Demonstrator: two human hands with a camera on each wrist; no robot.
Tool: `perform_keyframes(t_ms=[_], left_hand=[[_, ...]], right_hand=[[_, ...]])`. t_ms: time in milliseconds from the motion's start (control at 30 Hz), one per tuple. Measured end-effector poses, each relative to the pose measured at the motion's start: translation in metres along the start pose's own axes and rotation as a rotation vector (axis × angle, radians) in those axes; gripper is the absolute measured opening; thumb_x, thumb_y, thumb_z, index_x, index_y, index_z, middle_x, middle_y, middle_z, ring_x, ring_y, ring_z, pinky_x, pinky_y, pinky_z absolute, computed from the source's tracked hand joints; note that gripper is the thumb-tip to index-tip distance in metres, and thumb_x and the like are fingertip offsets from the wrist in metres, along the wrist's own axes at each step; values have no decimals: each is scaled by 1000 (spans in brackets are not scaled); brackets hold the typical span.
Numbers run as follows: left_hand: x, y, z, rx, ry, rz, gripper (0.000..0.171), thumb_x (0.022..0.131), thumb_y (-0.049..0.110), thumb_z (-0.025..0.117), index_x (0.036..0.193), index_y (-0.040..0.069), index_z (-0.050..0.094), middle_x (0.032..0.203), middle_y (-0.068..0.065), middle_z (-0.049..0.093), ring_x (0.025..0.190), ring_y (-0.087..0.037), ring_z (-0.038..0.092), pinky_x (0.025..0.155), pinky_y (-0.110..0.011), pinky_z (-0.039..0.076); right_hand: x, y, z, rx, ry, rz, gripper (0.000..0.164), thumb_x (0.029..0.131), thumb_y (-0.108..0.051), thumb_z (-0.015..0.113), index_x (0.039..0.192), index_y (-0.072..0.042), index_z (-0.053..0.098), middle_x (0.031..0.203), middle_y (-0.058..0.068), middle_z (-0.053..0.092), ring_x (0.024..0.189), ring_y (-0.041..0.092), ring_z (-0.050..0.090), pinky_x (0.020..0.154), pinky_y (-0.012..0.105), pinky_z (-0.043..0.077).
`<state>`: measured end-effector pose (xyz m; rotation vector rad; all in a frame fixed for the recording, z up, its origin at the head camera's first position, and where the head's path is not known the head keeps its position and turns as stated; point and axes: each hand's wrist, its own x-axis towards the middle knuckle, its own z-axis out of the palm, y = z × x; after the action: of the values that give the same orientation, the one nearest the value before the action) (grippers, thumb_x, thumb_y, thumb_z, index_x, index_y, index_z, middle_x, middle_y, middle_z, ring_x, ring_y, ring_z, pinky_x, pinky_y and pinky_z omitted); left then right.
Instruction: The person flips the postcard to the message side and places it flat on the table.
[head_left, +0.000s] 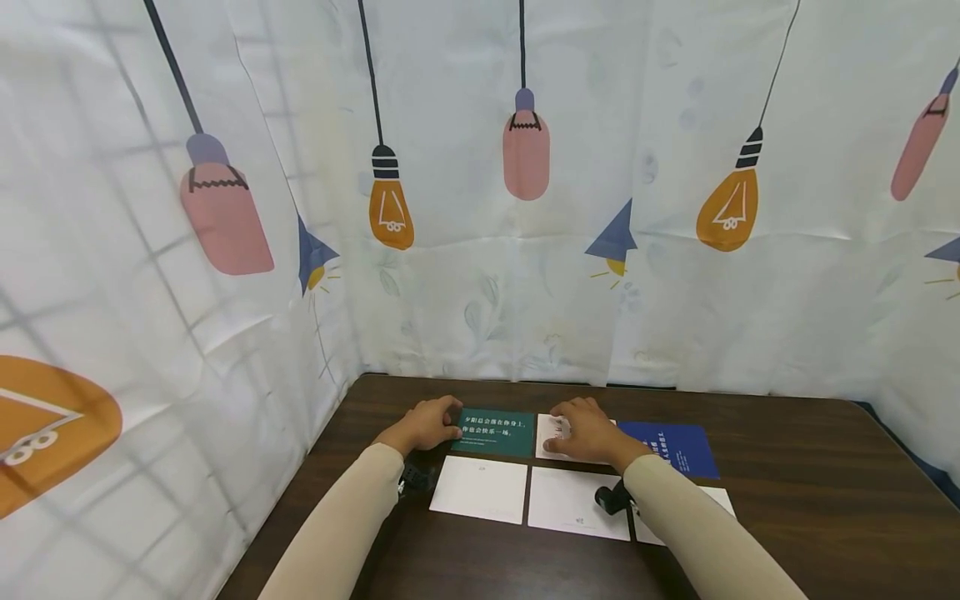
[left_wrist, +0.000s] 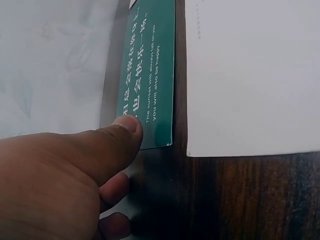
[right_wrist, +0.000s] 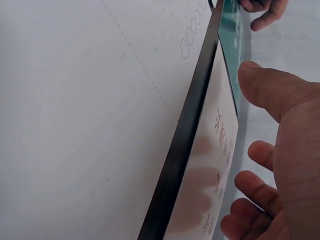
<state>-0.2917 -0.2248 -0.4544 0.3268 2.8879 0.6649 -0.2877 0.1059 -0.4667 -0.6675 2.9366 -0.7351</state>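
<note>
On the brown table, my left hand (head_left: 426, 423) is at the left end of a green card (head_left: 495, 435) with white lettering. Its thumb (left_wrist: 129, 124) touches that end in the left wrist view, and the other fingers are beside it, partly hidden. My right hand (head_left: 590, 435) hovers with spread, relaxed fingers over a white card (right_wrist: 207, 150) bearing reddish characters, which it partly covers in the head view. A blue card (head_left: 678, 447) with white print lies to the right, partly behind the right forearm.
Nearer the body is a row of white cards: a left one (head_left: 480, 489), a middle one (head_left: 573, 502) and a right one (head_left: 716, 497) partly under the right sleeve. A patterned curtain (head_left: 465, 325) hangs behind and left of the table (head_left: 810, 467).
</note>
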Motion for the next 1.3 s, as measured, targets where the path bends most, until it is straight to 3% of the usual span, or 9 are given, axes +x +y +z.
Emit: perform_keyframes(t_ms=[233, 567, 1300], left_hand=[[3, -3, 1, 10, -8, -6, 54, 93, 28, 78, 141, 15, 57, 97, 1, 60, 88, -20, 57, 88, -54, 46], [2, 2, 0, 23, -23, -25, 53, 93, 27, 78, 140, 15, 58, 98, 0, 62, 93, -23, 59, 94, -57, 43], [13, 4, 1, 109, -27, -67, 56, 90, 31, 81, 139, 15, 60, 95, 2, 64, 91, -21, 60, 97, -59, 39]], right_hand=[[7, 0, 5, -11, -11, 4, 64, 83, -46, 84, 134, -11, 65, 139, 11, 56, 136, 34, 42, 110, 54, 36], [15, -3, 10, 15, -17, 14, 67, 81, -49, 84, 133, -13, 65, 142, 12, 54, 137, 35, 40, 110, 55, 36], [26, -19, 13, -49, -59, 10, 78, 77, -52, 86, 140, -11, 62, 145, 14, 50, 136, 36, 38, 112, 55, 31]])
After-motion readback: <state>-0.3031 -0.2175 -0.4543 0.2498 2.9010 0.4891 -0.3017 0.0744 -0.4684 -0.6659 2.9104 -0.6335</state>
